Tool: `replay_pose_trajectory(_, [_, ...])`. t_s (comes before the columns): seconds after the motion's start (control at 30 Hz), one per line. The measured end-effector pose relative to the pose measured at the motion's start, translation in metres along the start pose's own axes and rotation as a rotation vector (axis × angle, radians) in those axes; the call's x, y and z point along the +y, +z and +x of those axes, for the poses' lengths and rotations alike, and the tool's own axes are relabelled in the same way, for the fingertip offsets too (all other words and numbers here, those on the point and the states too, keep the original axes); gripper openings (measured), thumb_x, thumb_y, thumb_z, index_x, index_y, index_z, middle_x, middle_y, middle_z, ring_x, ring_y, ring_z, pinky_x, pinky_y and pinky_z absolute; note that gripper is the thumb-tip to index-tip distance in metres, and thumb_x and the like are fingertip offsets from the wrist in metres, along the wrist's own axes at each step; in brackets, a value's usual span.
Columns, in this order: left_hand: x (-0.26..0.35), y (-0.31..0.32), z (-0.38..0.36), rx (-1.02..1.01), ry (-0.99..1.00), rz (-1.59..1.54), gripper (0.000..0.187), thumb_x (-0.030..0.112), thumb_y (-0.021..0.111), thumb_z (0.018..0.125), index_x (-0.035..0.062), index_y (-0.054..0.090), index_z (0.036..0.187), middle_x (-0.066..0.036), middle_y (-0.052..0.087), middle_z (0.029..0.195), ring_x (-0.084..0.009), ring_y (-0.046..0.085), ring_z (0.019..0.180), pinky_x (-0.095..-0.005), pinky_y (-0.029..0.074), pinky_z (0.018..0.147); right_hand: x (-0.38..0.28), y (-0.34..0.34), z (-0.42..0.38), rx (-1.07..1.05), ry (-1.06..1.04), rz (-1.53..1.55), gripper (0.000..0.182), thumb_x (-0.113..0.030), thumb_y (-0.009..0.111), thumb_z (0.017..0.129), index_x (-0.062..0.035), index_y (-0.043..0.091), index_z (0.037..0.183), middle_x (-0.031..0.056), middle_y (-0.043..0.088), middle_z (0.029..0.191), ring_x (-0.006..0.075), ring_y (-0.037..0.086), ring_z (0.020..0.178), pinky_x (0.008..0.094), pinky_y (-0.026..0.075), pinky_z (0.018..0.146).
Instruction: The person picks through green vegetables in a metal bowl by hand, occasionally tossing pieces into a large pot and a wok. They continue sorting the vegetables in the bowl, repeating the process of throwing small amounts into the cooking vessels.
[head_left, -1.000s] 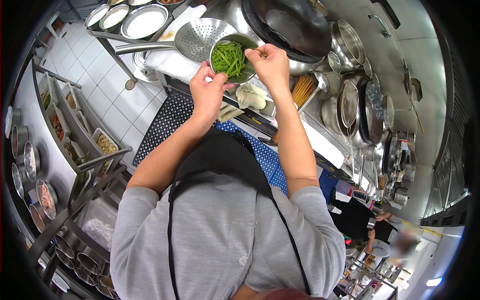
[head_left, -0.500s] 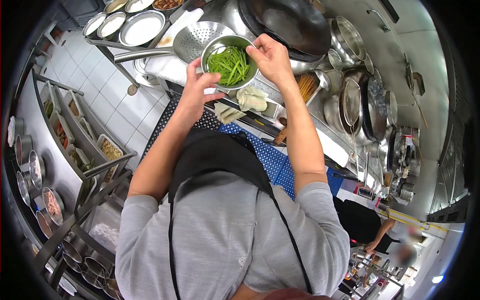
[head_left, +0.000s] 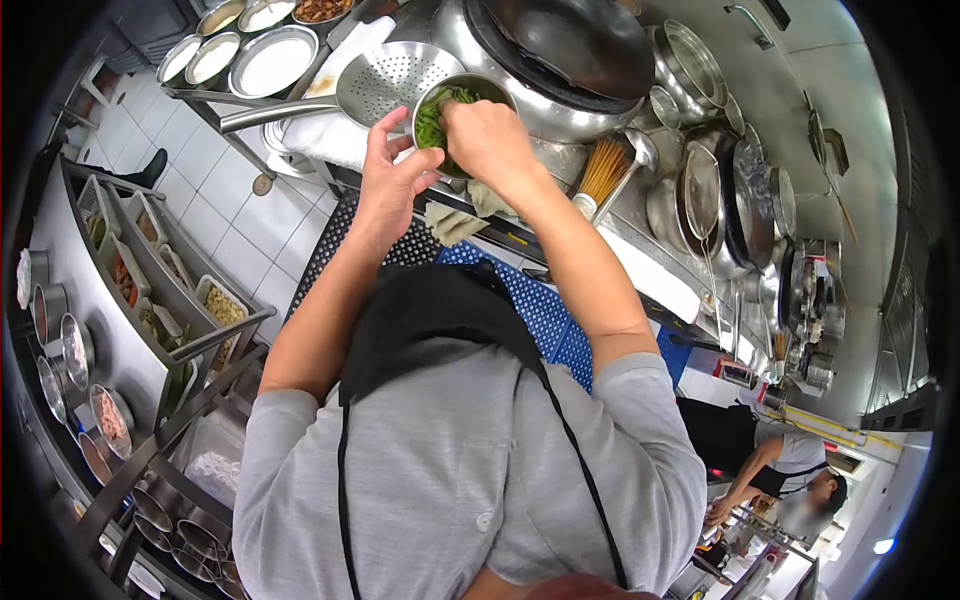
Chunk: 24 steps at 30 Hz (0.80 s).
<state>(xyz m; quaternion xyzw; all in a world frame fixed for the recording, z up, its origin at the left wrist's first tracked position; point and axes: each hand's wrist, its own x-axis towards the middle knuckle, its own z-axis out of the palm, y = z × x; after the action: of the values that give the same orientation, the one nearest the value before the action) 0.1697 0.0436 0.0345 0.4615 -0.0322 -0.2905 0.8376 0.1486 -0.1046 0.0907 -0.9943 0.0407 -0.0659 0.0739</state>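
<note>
A steel bowl [head_left: 465, 80] of thin green vegetable strips [head_left: 432, 118] is tilted toward me beside the perforated ladle. My left hand [head_left: 388, 180] grips the bowl's left side, its thumb at the near rim and some fingers hidden below. My right hand [head_left: 488, 140] reaches down into the bowl with its fingers closed among the strips. The fingertips are hidden in there. Behind the bowl lies the large perforated ladle [head_left: 385, 80], its handle pointing left.
A black wok [head_left: 560, 45] stands beyond the bowl. Right of it are a bamboo brush [head_left: 603, 170] and a ladle [head_left: 642, 150]. Seasoning bowls [head_left: 272, 68] stand at the back left, ingredient trays [head_left: 222, 305] at left. A co-worker [head_left: 790, 460] stands at lower right.
My right hand has let go of the bowl's right rim and moved left into the green strips. My left hand stays at the bowl, which has shifted slightly right in view.
</note>
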Motion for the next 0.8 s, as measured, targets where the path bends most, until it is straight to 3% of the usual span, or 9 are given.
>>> replay_pose_trajectory(0.1, [-0.002, 0.0, -0.002, 0.02, -0.011, -0.034, 0.072, 0.003, 0.07, 0.085, 0.0138, 0.036, 0.148, -0.009, 0.057, 0.122, -0.0169, 0.06, 0.108, -0.0356, 0.054, 0.08, -0.006, -0.003, -0.005, -0.115, -0.039, -0.003, 0.014, -0.012, 0.061, 0.082, -0.0029, 0.072, 0.085, 0.0241, 0.071, 0.079, 0.0401, 0.072, 0.076, 0.0495, 0.058, 0.07])
replay_pose_trajectory(0.2, [-0.002, -0.003, -0.002, 0.019, -0.014, -0.026, 0.072, 0.003, 0.07, 0.085, 0.0128, 0.036, 0.148, -0.009, 0.057, 0.122, -0.0177, 0.06, 0.108, -0.0369, 0.054, 0.082, -0.006, -0.003, -0.002, 0.028, 0.035, 0.052, 0.015, -0.012, 0.062, 0.08, -0.0029, 0.073, 0.083, 0.0228, 0.072, 0.081, 0.0386, 0.073, 0.077, 0.0476, 0.059, 0.07])
replay_pose_trajectory(0.33, [-0.005, -0.004, 0.0, -0.006, -0.012, -0.078, 0.078, 0.002, 0.075, 0.081, 0.0107, 0.034, 0.147, -0.015, 0.049, 0.126, -0.0234, 0.059, 0.11, -0.0436, 0.055, 0.088, 0.002, 0.009, 0.012, 0.275, -0.056, -0.064, 0.013, -0.01, 0.062, 0.079, -0.0062, 0.074, 0.085, 0.0174, 0.072, 0.078, 0.0361, 0.073, 0.074, 0.0472, 0.059, 0.066])
replay_pose_trajectory(0.53, [-0.004, -0.001, -0.003, 0.01, -0.028, -0.081, 0.076, 0.003, 0.074, 0.082, 0.0093, 0.035, 0.146, -0.015, 0.05, 0.125, -0.0234, 0.059, 0.11, -0.044, 0.055, 0.088, 0.001, 0.007, 0.025, 0.009, -0.217, -0.279, 0.014, -0.013, 0.063, 0.08, -0.005, 0.074, 0.082, 0.0158, 0.074, 0.079, 0.0297, 0.075, 0.073, 0.0408, 0.06, 0.064])
replay_pose_trajectory(0.63, [-0.008, -0.004, -0.003, 0.023, -0.023, -0.1, 0.074, 0.004, 0.074, 0.082, 0.0083, 0.036, 0.146, -0.015, 0.051, 0.124, -0.0233, 0.06, 0.11, -0.0436, 0.056, 0.088, 0.004, 0.012, 0.027, -0.035, -0.317, -0.251, 0.014, -0.013, 0.064, 0.079, -0.0043, 0.073, 0.086, 0.0182, 0.074, 0.079, 0.0311, 0.075, 0.073, 0.0411, 0.06, 0.064])
replay_pose_trajectory(0.8, [-0.002, -0.009, -0.003, 0.038, -0.005, -0.089, 0.075, 0.005, 0.073, 0.083, 0.0079, 0.035, 0.147, -0.015, 0.052, 0.124, -0.0234, 0.06, 0.11, -0.0429, 0.056, 0.087, -0.006, 0.01, 0.019, 0.05, -0.102, -0.058, 0.019, -0.014, 0.064, 0.08, -0.0029, 0.068, 0.096, 0.0222, 0.072, 0.079, 0.0334, 0.074, 0.076, 0.0446, 0.058, 0.068])
